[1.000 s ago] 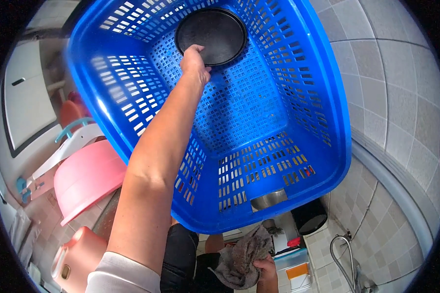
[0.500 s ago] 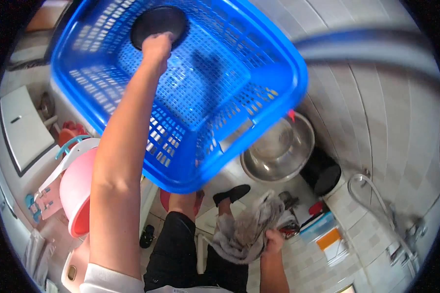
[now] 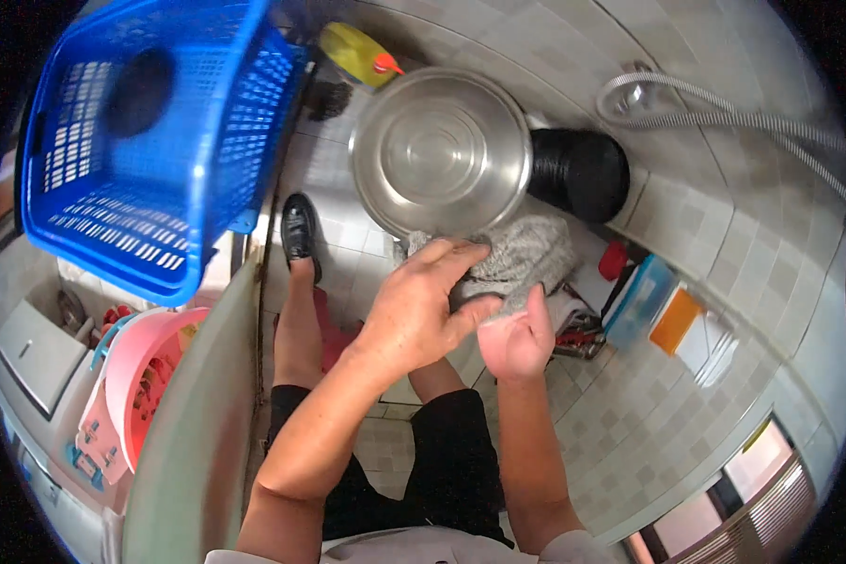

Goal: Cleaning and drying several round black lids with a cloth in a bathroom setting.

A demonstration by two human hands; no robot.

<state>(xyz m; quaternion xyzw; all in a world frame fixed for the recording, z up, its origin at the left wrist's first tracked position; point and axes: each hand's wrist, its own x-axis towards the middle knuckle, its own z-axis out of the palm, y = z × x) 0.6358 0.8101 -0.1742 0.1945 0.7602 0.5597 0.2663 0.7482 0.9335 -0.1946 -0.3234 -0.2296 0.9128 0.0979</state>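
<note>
A damp-looking grey cloth (image 3: 528, 252) is bunched up in front of me, just below the steel basin (image 3: 442, 150). My left hand (image 3: 414, 305) lies over its near left side, fingers curled onto the fabric and thumb pointing right. My right hand (image 3: 519, 338) pinches an edge of the same cloth, thumb up. Part of the cloth is hidden behind my left fingers. The wide steel basin stands on the tiled floor with nothing visible in it but its ringed bottom.
At upper left a blue plastic basket (image 3: 197, 169) stands with a dark round thing (image 3: 141, 94) in it. A yellow bottle (image 3: 352, 54), a black bin (image 3: 583, 174) and a shower hose (image 3: 714, 119) are near the wall. A pink basin (image 3: 127, 376) is at left.
The blue basket has gone from overhead to the upper left, and my left hand has left the dark round thing in it. Both hands are now together at the grey cloth.
</note>
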